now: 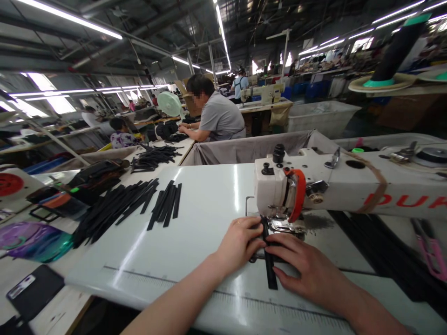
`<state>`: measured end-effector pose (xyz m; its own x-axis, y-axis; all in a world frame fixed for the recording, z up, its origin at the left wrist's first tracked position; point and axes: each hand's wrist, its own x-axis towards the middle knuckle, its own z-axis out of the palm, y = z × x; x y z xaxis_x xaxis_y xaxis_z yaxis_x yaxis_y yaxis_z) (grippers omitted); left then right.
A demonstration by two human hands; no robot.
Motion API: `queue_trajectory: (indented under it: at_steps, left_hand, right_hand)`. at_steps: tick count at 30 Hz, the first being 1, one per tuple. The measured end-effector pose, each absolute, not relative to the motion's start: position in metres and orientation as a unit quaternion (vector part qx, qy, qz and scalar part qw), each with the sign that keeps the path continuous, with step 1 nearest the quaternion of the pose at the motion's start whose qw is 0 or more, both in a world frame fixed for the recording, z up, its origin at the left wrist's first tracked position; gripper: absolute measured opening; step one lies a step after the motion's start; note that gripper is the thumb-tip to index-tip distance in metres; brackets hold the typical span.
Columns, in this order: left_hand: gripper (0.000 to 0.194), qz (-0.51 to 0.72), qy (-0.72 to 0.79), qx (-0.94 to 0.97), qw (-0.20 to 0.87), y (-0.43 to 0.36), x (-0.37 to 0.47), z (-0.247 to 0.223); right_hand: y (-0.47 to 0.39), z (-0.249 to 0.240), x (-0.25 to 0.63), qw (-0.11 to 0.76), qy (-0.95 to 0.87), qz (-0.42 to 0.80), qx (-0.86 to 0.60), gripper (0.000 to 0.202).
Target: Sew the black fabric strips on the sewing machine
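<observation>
A narrow black fabric strip [270, 270] lies lengthwise under the needle area of a white sewing machine [335, 179]. My left hand [239, 239] rests at its left edge, fingertips pressed on the strip close to the metal presser foot [282, 226]. From the other side, my right hand [300, 260] pinches the strip's edge with fingers and thumb, just in front of the foot. The near end of the strip sticks out below my fingers on the pale machine table [195, 200]. The needle tip itself cannot be made out.
A small pile of black strips [165, 204] and a larger pile [118, 204] lie to the left. Long black strips [380, 251] and pink-handled scissors [433, 256] lie right. A phone [35, 293] sits lower left. A co-worker [221, 116] in grey works beyond a cloth-lined bin [237, 151].
</observation>
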<state>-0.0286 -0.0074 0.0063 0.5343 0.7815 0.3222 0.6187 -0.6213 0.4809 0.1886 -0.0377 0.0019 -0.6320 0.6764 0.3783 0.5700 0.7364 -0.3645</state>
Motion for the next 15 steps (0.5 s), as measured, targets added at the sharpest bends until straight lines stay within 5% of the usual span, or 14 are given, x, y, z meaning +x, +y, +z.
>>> queue_trajectory:
  at_steps: [15]
  left_hand:
    - [0.019,0.274,0.382,0.861,0.194,-0.0133,-0.0223,0.0023]
  right_hand:
    - [-0.0387,0.0051,0.1925,0.245,-0.899,0.130,-0.338,0.025]
